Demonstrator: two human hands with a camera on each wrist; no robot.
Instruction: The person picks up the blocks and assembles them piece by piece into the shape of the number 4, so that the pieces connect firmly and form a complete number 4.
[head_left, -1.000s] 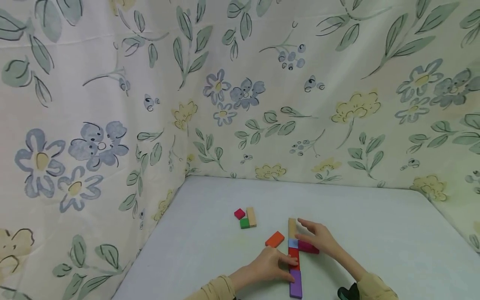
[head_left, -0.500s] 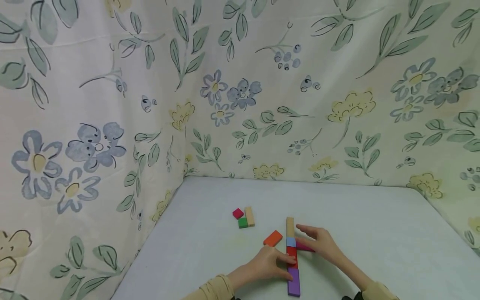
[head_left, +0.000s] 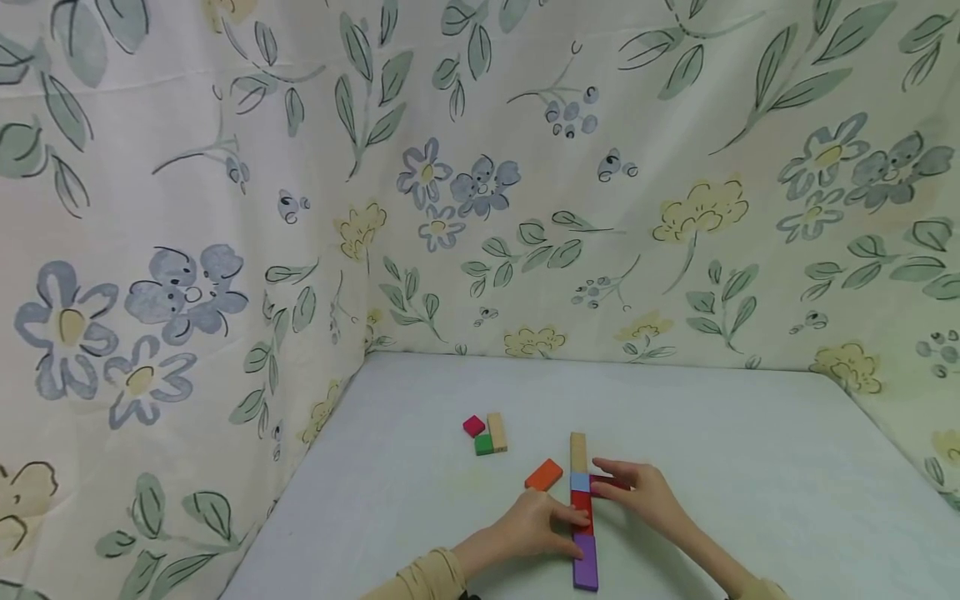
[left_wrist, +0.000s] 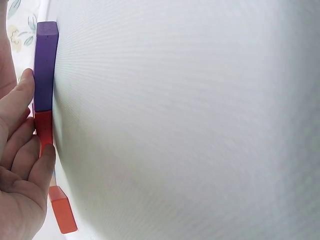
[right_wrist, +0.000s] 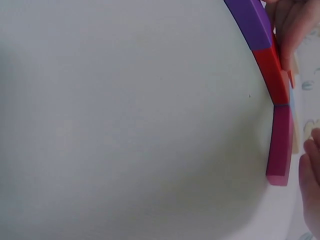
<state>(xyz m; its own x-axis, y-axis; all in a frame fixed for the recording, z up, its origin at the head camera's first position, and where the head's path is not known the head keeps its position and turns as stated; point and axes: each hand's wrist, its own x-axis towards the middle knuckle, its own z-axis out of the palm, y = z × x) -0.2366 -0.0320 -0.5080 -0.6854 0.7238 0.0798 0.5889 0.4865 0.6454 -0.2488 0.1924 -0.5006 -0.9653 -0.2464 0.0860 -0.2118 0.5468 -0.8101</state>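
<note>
A straight row of wooden blocks runs away from the person: a purple block (head_left: 585, 564) nearest, then a red block (head_left: 584, 502), a light blue block (head_left: 580, 482) and a natural-wood block (head_left: 578, 451). My left hand (head_left: 525, 527) touches the row from its left side, one finger on the red block and another on the purple one. A magenta block (right_wrist: 279, 145) sticks out to the right of the row, beside the light blue block. Around its far side and top hovers my right hand (head_left: 648, 498), its fingers extended. In the right wrist view a gap shows between that hand and the magenta block.
Left of the row an orange block (head_left: 543, 476) lies aslant. Farther back stand a crimson block (head_left: 474, 426), a green block (head_left: 483, 445) and a second natural-wood block (head_left: 497, 432). The white table (head_left: 720, 425) is backed by a floral curtain (head_left: 555, 275).
The magenta block's right end has swung away from the person, so it now lies nearly square to the row. My right hand has lowered slightly in view; the left hand stays put.
</note>
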